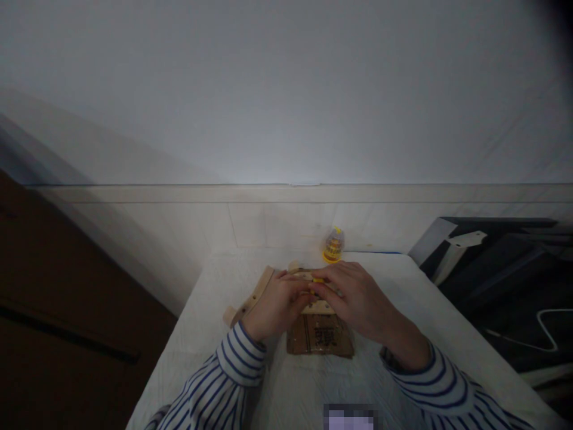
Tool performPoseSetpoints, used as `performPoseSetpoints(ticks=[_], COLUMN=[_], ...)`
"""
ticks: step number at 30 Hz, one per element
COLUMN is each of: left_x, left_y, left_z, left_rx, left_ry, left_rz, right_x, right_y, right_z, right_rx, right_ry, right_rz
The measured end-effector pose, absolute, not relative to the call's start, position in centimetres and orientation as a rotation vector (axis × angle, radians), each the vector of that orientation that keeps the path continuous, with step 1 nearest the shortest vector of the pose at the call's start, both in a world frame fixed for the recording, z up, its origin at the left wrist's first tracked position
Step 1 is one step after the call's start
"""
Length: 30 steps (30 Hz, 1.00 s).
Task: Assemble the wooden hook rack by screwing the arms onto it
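Note:
My right hand point(360, 295) is closed, with its thumb and fingers pinching a small yellow piece point(318, 280) whose kind I cannot make out. My left hand point(282, 301) is closed too, its fingertips meeting the right hand's over the work; what they grip is hidden. Beneath both hands is a pale wooden piece with holes point(320, 307), partly covered by the fingers. It lies over the far part of a brown cardboard piece point(320, 337) with dark printed characters. A wooden strip with holes point(257, 292) slants beside my left hand.
A clear conical container with a yellow base point(333, 246) stands at the back of the white-covered table point(192, 358), near the wall. Dark panels and a white cable point(548, 331) are at the right. A brown wooden surface point(67, 298) is at the left.

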State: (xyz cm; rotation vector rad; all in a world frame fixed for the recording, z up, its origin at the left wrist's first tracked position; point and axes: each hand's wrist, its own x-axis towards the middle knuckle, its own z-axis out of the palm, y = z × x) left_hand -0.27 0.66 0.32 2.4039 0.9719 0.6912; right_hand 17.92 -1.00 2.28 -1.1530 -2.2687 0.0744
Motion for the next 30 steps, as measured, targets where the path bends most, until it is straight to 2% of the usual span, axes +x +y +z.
performPoseSetpoints(ticks=[11, 23, 30], left_x=[0.01, 0.39, 0.07], left_y=[0.71, 0.49, 0.72], left_z=[0.35, 0.07, -0.37], left_rx=[2.351, 2.282, 2.28], left_ry=[0.902, 1.224, 1.212], left_rz=[0.787, 0.862, 0.845], right_x=[17.89, 17.51, 17.6], right_y=[-0.93, -0.7, -0.92], right_z=[2.35, 2.03, 2.02], right_rx=[-1.189, -1.174, -1.13], right_ry=[-2.267, -2.224, -2.201], right_rz=[0.094, 0.069, 0.049])
